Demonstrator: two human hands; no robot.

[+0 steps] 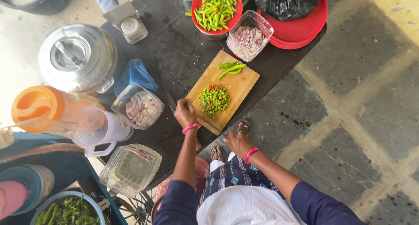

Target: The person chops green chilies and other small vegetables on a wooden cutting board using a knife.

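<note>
One wooden cutting board (235,87); one pile of chopped chillies (214,99); three whole green chillies (231,68) on the board; one red bowl (201,2) of chillies; two clear tubs of chopped onion (247,40) (139,107); one steel pot (78,57); one orange jug (41,105); two pink bangles (191,128) (250,154).

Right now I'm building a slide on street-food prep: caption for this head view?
Left hand rests beside chopped chillies on a wooden board; right hand hangs off the table.

A steel lidded pot (77,57) sits at upper left, an orange jug (41,105) below it. At the top, a red bowl of green chillies (217,9) adjoins a tub of chopped onion (248,36). Red plates (301,30) occupy the upper right.
</note>
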